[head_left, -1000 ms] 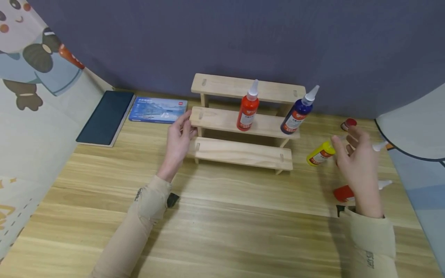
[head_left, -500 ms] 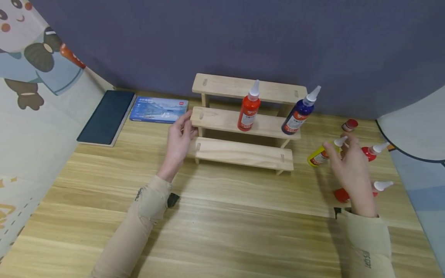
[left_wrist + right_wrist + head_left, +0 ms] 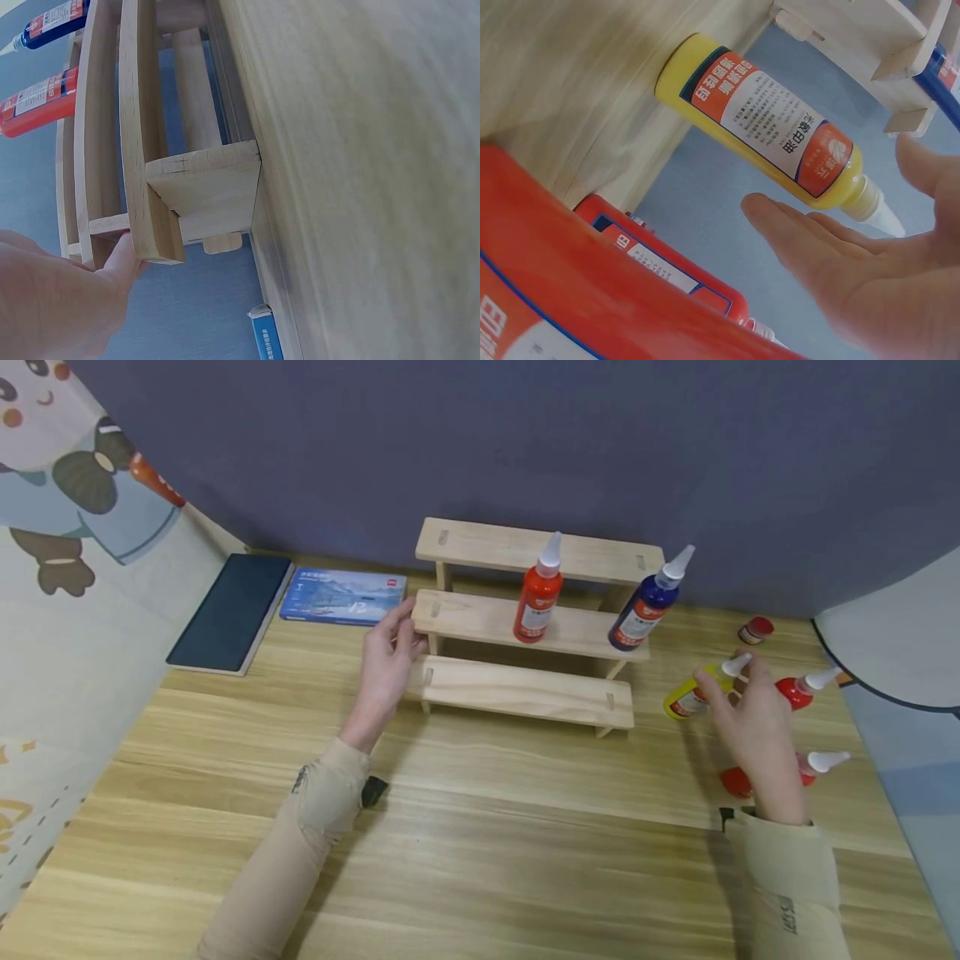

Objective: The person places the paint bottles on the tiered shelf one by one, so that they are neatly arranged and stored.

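A three-tier wooden stand is held at the left end of its middle tier by my left hand; in the left wrist view the thumb presses near that tier's end. On the middle tier stand a red squeeze bottle and a dark blue squeeze bottle. Right of the stand, a yellow squeeze bottle has its base on the table. My right hand is around its upper part, thumb and fingers spread on opposite sides; the right wrist view shows gaps beside the bottle.
Two more red bottles, one farther back and one nearer, stand beside the right hand and are partly hidden by it. Behind them sits a small red-capped jar. A dark notebook and a blue box lie at the back left.
My right hand has moved left and slightly down to the yellow bottle, uncovering more of the red bottles. The left hand stays on the stand.
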### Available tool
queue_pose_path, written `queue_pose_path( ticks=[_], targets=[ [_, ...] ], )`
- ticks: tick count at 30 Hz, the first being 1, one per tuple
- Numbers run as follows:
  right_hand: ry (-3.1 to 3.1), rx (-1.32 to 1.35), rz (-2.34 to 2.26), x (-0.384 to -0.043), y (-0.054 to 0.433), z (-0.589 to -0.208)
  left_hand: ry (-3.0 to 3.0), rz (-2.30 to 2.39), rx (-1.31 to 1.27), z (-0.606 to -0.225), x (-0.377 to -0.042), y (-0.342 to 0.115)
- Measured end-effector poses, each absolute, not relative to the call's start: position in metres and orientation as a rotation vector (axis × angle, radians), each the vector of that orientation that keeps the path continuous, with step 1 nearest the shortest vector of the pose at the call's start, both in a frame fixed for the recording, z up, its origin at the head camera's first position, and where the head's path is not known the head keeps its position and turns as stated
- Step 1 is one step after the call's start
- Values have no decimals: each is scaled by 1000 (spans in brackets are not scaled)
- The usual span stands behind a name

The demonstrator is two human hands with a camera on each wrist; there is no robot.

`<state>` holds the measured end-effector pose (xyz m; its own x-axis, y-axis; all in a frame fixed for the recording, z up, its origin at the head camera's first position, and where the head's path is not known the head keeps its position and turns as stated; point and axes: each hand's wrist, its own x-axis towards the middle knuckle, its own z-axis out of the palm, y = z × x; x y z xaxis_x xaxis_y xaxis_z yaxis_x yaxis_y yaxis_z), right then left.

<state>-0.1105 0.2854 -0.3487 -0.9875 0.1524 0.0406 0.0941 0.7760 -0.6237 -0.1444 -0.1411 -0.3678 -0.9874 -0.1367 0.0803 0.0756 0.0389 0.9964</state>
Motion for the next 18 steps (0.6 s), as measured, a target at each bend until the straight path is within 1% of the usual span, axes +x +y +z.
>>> queue_pose_path(
  ticks=[18],
  targets=[
    [-2966,-278,946,-112,282,-352,-2151,-2076,66,-367,-145,-142]
  ],
)
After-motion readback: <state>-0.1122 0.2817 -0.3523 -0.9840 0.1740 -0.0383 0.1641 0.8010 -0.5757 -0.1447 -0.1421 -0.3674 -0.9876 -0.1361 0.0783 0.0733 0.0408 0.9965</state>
